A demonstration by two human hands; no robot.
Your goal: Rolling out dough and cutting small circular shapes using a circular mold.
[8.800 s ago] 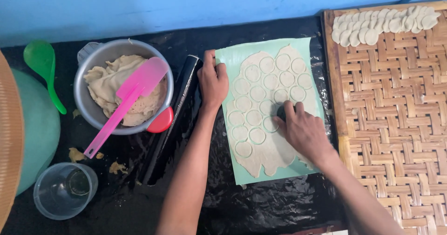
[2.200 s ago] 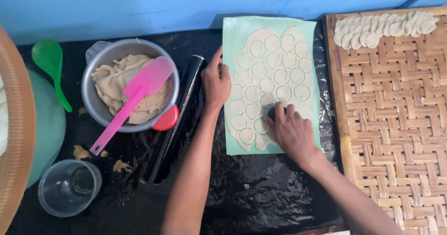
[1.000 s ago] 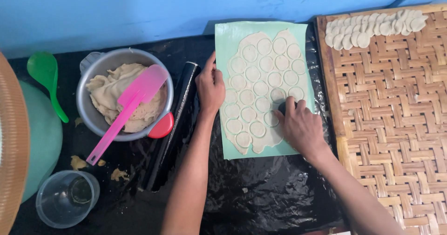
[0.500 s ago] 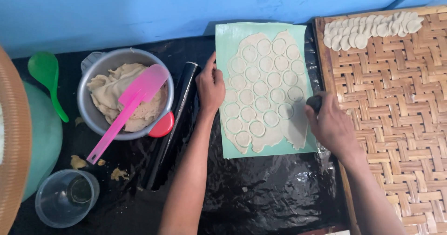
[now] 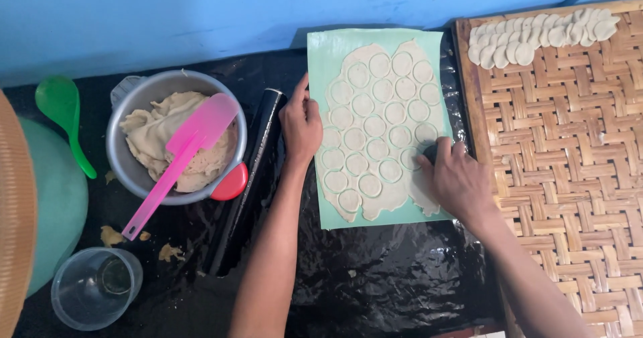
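A home-style food preparation spot is shown. A black plastic sheet (image 5: 375, 291) is spread below a blue wall (image 5: 167, 16). Rolled dough (image 5: 375, 130) cut into rounds is seen at centre, a bowl (image 5: 134, 170) of dough at left, and a woven tray (image 5: 569, 150) with cut discs at right.

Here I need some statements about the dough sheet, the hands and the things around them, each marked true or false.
1. The right hand presses a dark round cutter on the dough sheet. True.
2. The left hand holds the pink spatula. False: it rests at the left edge of the green mat; the spatula lies in the metal bowl.
3. Cut dough discs lie on the woven tray. True.
4. The black rolling pin lies on the woven tray. False: it lies between bowl and mat.
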